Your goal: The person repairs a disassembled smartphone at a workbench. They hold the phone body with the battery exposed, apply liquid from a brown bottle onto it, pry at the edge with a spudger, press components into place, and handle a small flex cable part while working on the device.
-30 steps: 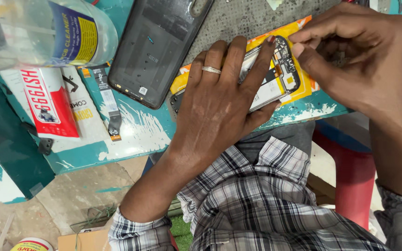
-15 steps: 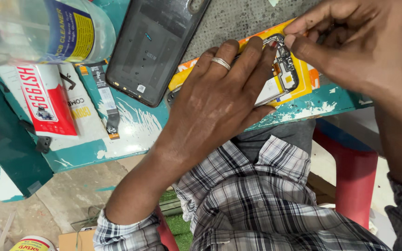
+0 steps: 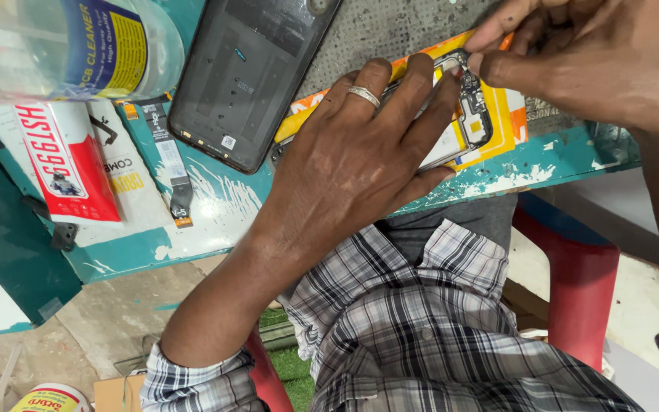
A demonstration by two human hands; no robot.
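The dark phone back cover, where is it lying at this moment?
In the head view the dark phone back cover lies at top centre on the teal table, between the clear bottle and the left hand.

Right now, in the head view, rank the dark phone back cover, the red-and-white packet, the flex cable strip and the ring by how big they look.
1. dark phone back cover, though its top is cut off
2. red-and-white packet
3. flex cable strip
4. ring, on the left hand

All lie at similar depth, so the order looks safe.
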